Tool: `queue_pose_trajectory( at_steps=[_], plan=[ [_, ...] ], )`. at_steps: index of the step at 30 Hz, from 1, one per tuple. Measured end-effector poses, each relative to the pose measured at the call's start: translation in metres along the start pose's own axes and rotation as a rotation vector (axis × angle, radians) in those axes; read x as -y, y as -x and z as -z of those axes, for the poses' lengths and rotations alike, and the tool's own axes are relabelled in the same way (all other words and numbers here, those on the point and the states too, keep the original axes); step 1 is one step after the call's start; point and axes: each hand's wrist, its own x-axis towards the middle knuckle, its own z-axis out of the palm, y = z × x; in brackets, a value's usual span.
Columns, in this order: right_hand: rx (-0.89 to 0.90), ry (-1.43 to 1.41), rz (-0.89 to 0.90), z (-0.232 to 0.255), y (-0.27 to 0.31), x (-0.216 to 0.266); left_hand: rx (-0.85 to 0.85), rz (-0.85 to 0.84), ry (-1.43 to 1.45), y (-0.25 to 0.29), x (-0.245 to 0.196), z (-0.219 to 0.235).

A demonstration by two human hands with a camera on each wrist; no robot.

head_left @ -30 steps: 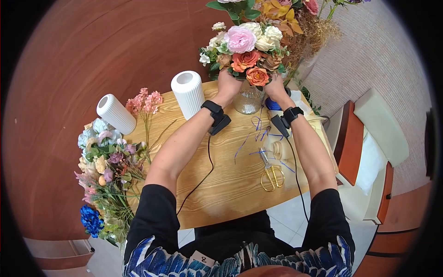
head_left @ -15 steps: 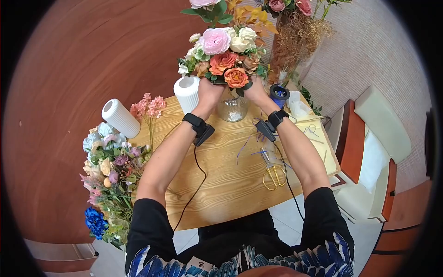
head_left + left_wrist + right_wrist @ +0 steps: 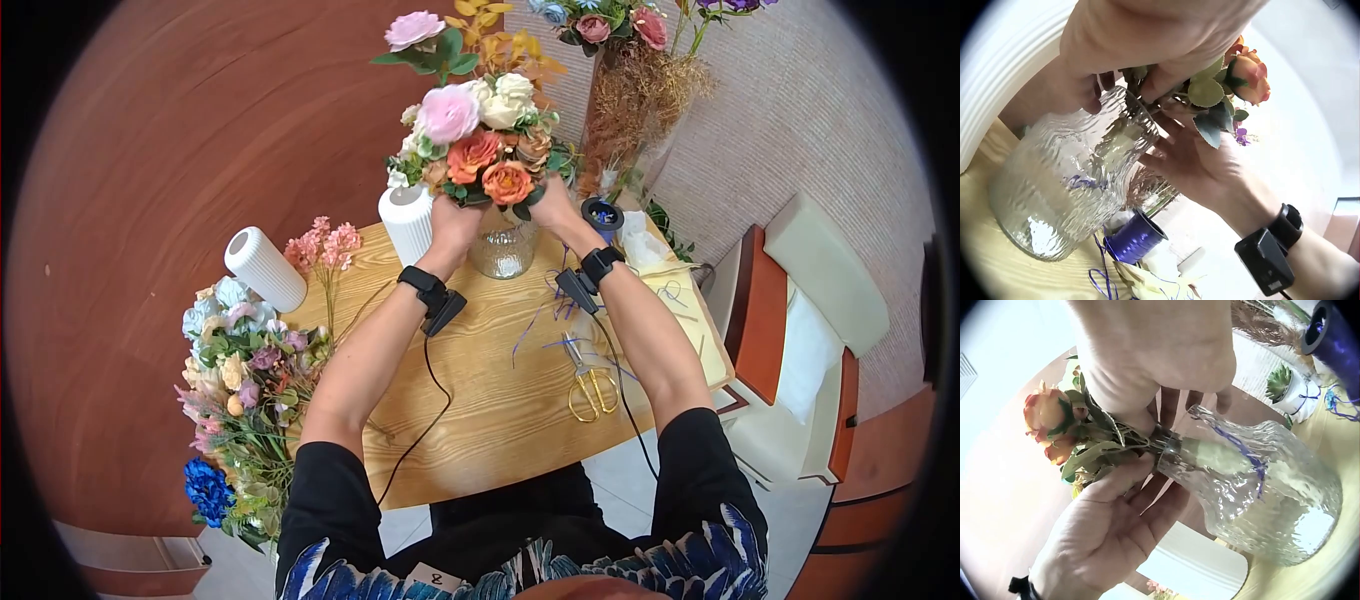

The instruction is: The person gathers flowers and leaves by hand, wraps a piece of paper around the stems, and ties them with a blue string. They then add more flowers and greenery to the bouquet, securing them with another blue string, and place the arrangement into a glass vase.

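Observation:
A bouquet of pink, cream and orange flowers (image 3: 474,152) stands at the mouth of a clear ribbed glass vase (image 3: 503,252) on the table. Both hands grip its stems just under the blooms: my left hand (image 3: 457,222) from the left, my right hand (image 3: 552,206) from the right. In the left wrist view the thumb of my left hand (image 3: 1160,37) lies by the stems, over the rim of the vase (image 3: 1066,187). The right wrist view has stems and a pale wrapped part inside the vase neck (image 3: 1210,456), with purple ribbon. The flowers partly hide the fingers.
White ribbed vases (image 3: 264,268) stand on the left, beside pink sprigs (image 3: 325,243) and a flower pile (image 3: 245,370). Gold-handled scissors (image 3: 592,392), ribbon scraps and a blue spool (image 3: 603,216) lie on the right. A tall arrangement (image 3: 640,100) rises behind.
Both hands, the bouquet and the glass vase have shifted left, nearer the white vase. The blue spool now shows beside the right hand.

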Motion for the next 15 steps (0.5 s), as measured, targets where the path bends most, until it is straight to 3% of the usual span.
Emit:
queue_pose_trajectory(
  at_steps=[1,2,3,5,9,11,13,15],
  plan=[
    [-0.015,-0.094,0.027,-0.001,-0.002,-0.011,-0.019,-0.050,0.043,0.001,0.001,-0.002],
    [-0.068,-0.025,-0.123,-0.002,0.001,-0.006,-0.037,-0.098,0.086,0.003,-0.001,-0.003],
    [-0.067,-0.025,-0.124,-0.001,0.002,-0.002,-0.037,-0.097,0.085,0.004,-0.003,-0.002],
    [0.002,0.198,0.065,0.002,0.003,0.005,-0.061,-0.058,0.012,0.006,-0.008,-0.003],
    [0.006,0.021,0.195,0.005,-0.019,-0.029,-0.032,-0.080,-0.085,-0.003,-0.003,0.001],
    [0.054,0.097,-0.025,0.010,-0.025,-0.029,0.009,0.059,-0.113,-0.004,-0.004,0.001],
    [0.023,0.125,0.027,0.009,-0.023,-0.028,-0.015,0.056,-0.131,-0.006,-0.001,-0.003],
    [-0.057,-0.083,-0.066,0.005,-0.017,-0.021,-0.073,-0.067,-0.096,-0.008,0.003,-0.005]
  ],
)
